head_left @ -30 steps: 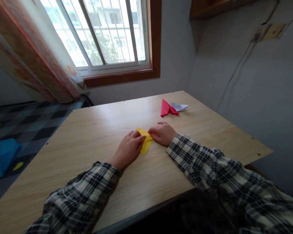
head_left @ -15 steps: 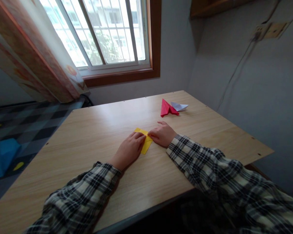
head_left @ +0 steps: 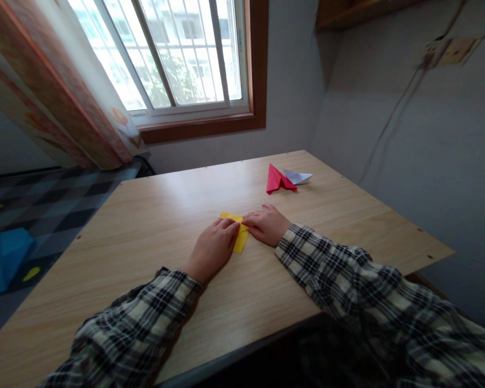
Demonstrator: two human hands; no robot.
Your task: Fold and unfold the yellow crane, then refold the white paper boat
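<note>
The yellow paper (head_left: pixel 240 245) lies on the wooden table (head_left: pixel 161 215), near the middle of its top, with both hands on it. Taking that paper as the hub of a clock, with 12 o'clock pointing away from the person, the left hand (head_left: pixel 213 247) comes in from 8 o'clock. Its fingers are bent and close together, resting over the paper and hiding much of it; whether they pinch it or only press it down, I cannot tell. The right hand (head_left: pixel 269 223) reaches in from 2 o'clock, fingertips touching the paper's near edge and almost meeting the left fingertips. I cannot tell if its thumb and forefinger grip a fold there. Corners of the paper show at 11 and 6 o'clock.

Both arms wear a plaid shirt (head_left: pixel 347 280). At 1 o'clock on the table stands the folded red paper (head_left: pixel 278 180), and just beside it, toward 2 o'clock, the folded white paper (head_left: pixel 298 176). Well apart at 9 o'clock, a blue sheet (head_left: pixel 6 258) lies on a checked cloth (head_left: pixel 64 199). The window (head_left: pixel 178 54) is at 11 o'clock, the curtain (head_left: pixel 64 97) at 10, and a wall socket (head_left: pixel 452 51) with a hanging cord (head_left: pixel 383 132) at 2.
</note>
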